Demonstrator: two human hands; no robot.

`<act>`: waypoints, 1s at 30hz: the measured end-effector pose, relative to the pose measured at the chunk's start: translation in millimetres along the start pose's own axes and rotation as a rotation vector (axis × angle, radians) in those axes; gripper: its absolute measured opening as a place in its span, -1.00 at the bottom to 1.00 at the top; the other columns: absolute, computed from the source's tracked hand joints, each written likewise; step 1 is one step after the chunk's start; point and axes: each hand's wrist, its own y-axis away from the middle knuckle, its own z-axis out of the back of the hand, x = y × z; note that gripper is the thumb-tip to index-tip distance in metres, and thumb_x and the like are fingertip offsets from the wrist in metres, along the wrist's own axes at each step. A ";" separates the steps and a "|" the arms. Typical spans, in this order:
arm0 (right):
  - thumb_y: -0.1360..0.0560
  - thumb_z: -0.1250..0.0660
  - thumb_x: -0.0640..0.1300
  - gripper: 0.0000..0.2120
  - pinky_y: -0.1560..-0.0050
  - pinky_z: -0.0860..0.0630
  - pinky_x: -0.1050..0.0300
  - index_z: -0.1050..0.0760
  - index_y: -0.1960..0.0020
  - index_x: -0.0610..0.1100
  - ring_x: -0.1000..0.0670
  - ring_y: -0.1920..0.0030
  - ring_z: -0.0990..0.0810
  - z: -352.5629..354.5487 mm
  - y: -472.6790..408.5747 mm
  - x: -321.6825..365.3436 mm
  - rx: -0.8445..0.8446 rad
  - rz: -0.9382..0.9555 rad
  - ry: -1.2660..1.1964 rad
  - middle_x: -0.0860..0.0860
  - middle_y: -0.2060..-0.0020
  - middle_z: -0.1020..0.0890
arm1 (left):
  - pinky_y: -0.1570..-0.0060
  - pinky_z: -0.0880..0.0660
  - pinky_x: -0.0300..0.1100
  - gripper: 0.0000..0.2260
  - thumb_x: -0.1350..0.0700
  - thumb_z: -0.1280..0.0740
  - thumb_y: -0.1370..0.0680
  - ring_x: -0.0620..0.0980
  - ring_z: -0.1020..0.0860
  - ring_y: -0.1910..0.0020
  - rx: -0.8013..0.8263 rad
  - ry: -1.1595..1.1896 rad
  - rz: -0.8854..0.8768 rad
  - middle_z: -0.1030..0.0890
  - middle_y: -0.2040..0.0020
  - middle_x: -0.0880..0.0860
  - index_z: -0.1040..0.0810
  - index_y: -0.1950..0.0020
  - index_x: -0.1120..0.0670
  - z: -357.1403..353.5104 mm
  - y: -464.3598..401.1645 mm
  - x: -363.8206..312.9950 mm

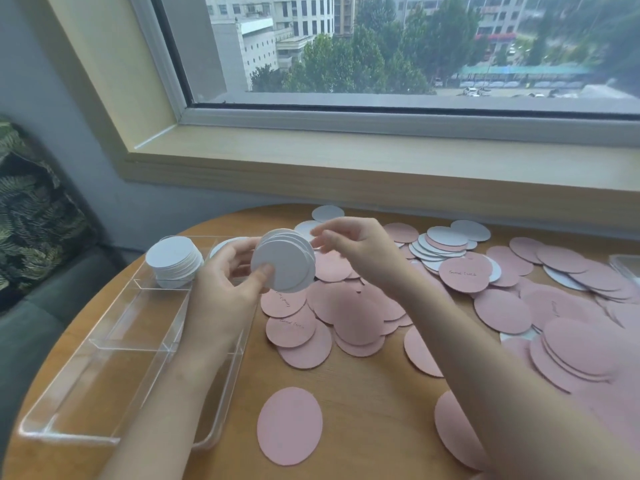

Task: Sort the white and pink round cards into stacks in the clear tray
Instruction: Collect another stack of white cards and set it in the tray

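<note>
Right now the left hand (228,271) grips a small bunch of white round cards (282,261), its thumb pressed on the front card and its fingers (239,252) curled behind the bunch, which is lifted above the table (363,410) and tilted toward the camera. Just right of those cards the right hand (356,244) hovers with its fingers (323,230) loosely bent, tips near the upper edge of the bunch; whether they touch it or pinch a card I cannot tell. Left of the gripping fingers stands the clear tray (114,344), with a stack of white cards (175,261) in its far compartment. Below and to the right of both hands, pink round cards (346,313) lie scattered and overlapping on the table, with more white cards (446,237) mixed in beyond the right hand. One pink card (290,426) lies alone, nearer the camera between the forearms.
</note>
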 end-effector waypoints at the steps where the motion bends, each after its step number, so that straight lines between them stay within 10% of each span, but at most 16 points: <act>1: -0.60 -0.31 -0.11 -0.82 -0.09 -0.57 0.06 -0.67 -0.10 -0.03 0.09 -0.01 -0.66 -0.3 -9.6 -7.9 -0.080 -0.005 0.141 0.11 0.05 -0.73 | -0.09 -0.63 0.16 -0.68 0.21 -0.47 -0.55 -0.05 -0.66 -0.07 -0.018 -0.007 -0.004 -0.71 -0.04 -0.14 -0.63 -0.09 -0.23 1.5 -0.4 1.2; 9: -0.58 -0.25 0.11 -0.58 -0.30 -0.26 -0.04 -0.45 -0.41 0.05 -0.03 -0.37 -0.40 -18.7 -64.1 -40.5 0.097 -0.059 0.847 0.05 -0.37 -0.47 | 0.01 -0.65 0.23 -0.73 0.21 -0.49 -0.53 0.02 -0.67 -0.05 -0.084 0.013 0.058 -0.72 0.00 -0.10 -0.66 -0.13 -0.13 9.0 -5.1 15.8; 16: -0.59 -0.20 0.19 -0.64 -0.25 -0.24 0.05 -0.55 -0.28 0.07 -0.04 -0.17 -0.53 -25.3 -75.8 -38.2 0.091 0.017 0.991 0.03 -0.14 -0.65 | 0.03 -0.66 0.19 -0.75 0.10 -0.50 -0.47 0.08 -0.65 -0.04 -0.085 0.009 0.066 -0.72 0.00 -0.07 -0.66 -0.13 -0.07 7.4 -6.2 17.4; 24: -0.65 -0.22 -0.11 -0.75 -0.11 -0.42 -0.10 -0.58 0.14 -0.13 -0.18 0.35 -0.42 -14.4 -65.6 -34.9 -0.176 0.320 0.914 0.00 0.43 -0.47 | -0.07 -0.63 0.19 -0.76 0.14 -0.51 -0.51 -0.04 -0.63 -0.05 -0.070 -0.011 0.034 -0.72 -0.02 -0.11 -0.65 -0.14 -0.08 6.5 -1.3 9.2; 30: -0.63 -0.24 -0.07 -0.81 0.14 -0.49 0.03 -0.61 0.04 -0.06 -0.05 0.14 -0.58 -5.7 -43.6 -4.1 -0.195 0.170 0.376 0.03 0.22 -0.66 | -0.15 -0.62 0.10 -0.74 0.21 -0.48 -0.55 -0.19 -0.63 -0.05 -0.064 -0.015 0.011 -0.71 -0.04 -0.14 -0.63 -0.12 -0.13 4.0 2.5 2.4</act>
